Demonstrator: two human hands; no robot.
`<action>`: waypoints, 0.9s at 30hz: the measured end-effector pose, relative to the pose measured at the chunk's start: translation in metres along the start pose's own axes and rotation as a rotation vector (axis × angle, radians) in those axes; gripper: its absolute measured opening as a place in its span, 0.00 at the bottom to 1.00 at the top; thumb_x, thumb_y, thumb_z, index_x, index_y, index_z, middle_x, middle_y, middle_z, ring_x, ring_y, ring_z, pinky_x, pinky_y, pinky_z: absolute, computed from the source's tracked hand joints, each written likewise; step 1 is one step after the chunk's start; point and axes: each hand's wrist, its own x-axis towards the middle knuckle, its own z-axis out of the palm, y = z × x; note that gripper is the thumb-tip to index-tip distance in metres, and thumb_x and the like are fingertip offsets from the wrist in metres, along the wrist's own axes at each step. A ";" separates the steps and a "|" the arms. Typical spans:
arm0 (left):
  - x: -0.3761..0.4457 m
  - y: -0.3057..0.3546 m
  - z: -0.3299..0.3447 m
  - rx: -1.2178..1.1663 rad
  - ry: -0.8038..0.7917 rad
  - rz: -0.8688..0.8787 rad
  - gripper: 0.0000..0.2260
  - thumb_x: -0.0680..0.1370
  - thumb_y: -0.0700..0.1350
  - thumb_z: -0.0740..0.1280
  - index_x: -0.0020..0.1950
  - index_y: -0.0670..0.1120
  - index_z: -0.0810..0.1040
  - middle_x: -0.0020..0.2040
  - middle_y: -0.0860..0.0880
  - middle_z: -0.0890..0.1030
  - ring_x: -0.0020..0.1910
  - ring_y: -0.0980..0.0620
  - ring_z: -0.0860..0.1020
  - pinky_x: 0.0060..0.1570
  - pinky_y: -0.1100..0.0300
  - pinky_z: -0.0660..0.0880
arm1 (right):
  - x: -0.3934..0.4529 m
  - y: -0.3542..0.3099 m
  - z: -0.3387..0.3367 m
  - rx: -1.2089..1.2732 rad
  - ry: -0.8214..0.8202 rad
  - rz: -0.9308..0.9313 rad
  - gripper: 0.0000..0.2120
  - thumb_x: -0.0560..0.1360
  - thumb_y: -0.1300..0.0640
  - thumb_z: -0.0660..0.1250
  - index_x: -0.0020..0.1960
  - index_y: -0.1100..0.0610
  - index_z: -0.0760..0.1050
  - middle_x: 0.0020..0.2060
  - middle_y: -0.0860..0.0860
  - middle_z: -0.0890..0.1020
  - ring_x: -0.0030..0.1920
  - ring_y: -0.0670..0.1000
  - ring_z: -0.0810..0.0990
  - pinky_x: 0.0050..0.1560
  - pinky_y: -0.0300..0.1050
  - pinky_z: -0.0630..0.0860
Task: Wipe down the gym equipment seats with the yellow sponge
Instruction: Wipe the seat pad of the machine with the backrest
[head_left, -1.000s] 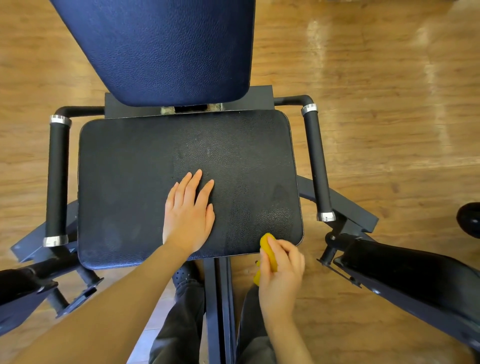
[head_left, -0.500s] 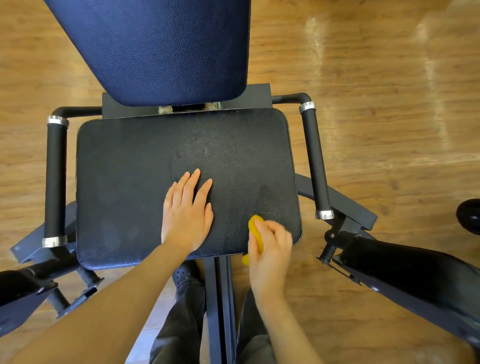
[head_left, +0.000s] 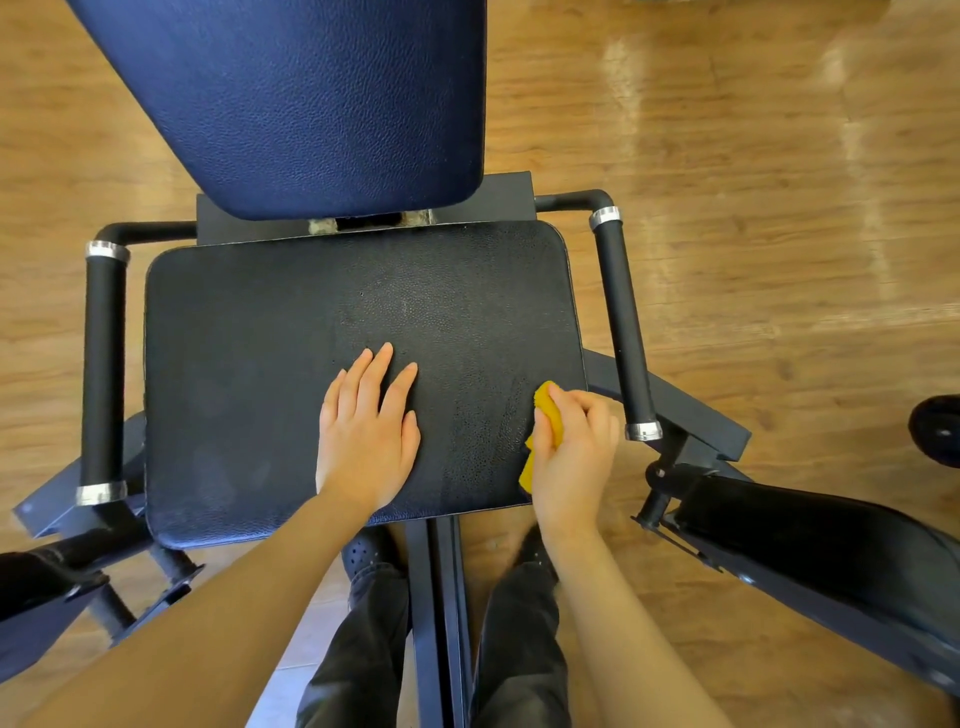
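A black padded seat (head_left: 249, 374) of a gym machine fills the middle of the view, with a dark blue backrest (head_left: 322, 98) rising behind it. My left hand (head_left: 366, 431) lies flat on the seat's front middle, fingers straight. My right hand (head_left: 574, 447) grips the yellow sponge (head_left: 548, 410) and holds it against the seat's front right corner. Most of the sponge is hidden under my fingers. A damp sheen marks the seat surface left of the sponge.
Black foam-covered handles with silver collars run along the left (head_left: 104, 374) and right (head_left: 623, 332) sides of the seat. Black pads on metal arms stick out at lower right (head_left: 821, 545) and lower left (head_left: 31, 577). My legs straddle the central frame bar (head_left: 436, 613). Wooden floor surrounds the machine.
My right hand has moved the sponge from off the seat's front edge up onto the front right corner. My left hand has stayed flat in place.
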 end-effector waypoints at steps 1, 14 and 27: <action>0.000 0.000 0.000 0.002 -0.003 -0.001 0.22 0.79 0.50 0.52 0.71 0.44 0.70 0.74 0.41 0.66 0.73 0.41 0.62 0.72 0.45 0.58 | -0.004 0.000 0.000 0.002 -0.010 0.004 0.14 0.76 0.61 0.69 0.61 0.57 0.78 0.53 0.54 0.77 0.54 0.51 0.70 0.54 0.31 0.60; -0.001 0.000 0.000 0.009 -0.005 0.002 0.23 0.79 0.50 0.52 0.71 0.44 0.70 0.73 0.41 0.66 0.73 0.41 0.62 0.72 0.45 0.58 | -0.055 0.006 -0.020 0.072 0.019 -0.017 0.14 0.74 0.63 0.70 0.59 0.58 0.79 0.52 0.52 0.77 0.54 0.42 0.66 0.56 0.21 0.62; -0.001 0.000 0.001 0.000 0.004 -0.004 0.23 0.79 0.50 0.51 0.71 0.44 0.70 0.73 0.41 0.66 0.73 0.41 0.62 0.72 0.44 0.59 | -0.062 0.027 -0.025 0.002 -0.001 -0.004 0.16 0.74 0.59 0.70 0.61 0.58 0.78 0.55 0.52 0.77 0.56 0.45 0.68 0.56 0.25 0.64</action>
